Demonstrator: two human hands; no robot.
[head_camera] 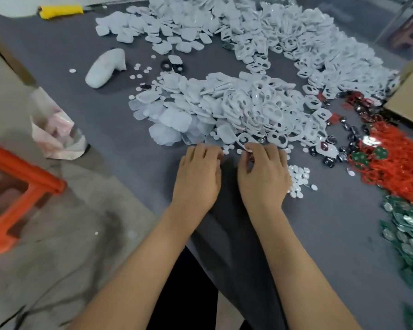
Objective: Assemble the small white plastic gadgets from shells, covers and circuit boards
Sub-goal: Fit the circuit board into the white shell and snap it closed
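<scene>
Fingers of the right hand (262, 170) curl and pinch a small white disc (248, 150) at mid-frame, just below a white ring-shaped shell (244, 140) at the heap's edge. Beside it, the left hand (197, 172) lies knuckles-up on the grey table (119, 129), fingers bent; whether it holds anything I cannot tell. Green circuit boards (408, 236) lie at lower right.

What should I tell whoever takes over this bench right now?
Left hand: curled on the grey table, contents hidden.
Right hand: pinches a small white disc at the pile's near edge.
White shells and covers heaped ahead; red circuit boards and green circuit boards to the right.
No finished gadget can be told apart; assembly remains.
</scene>
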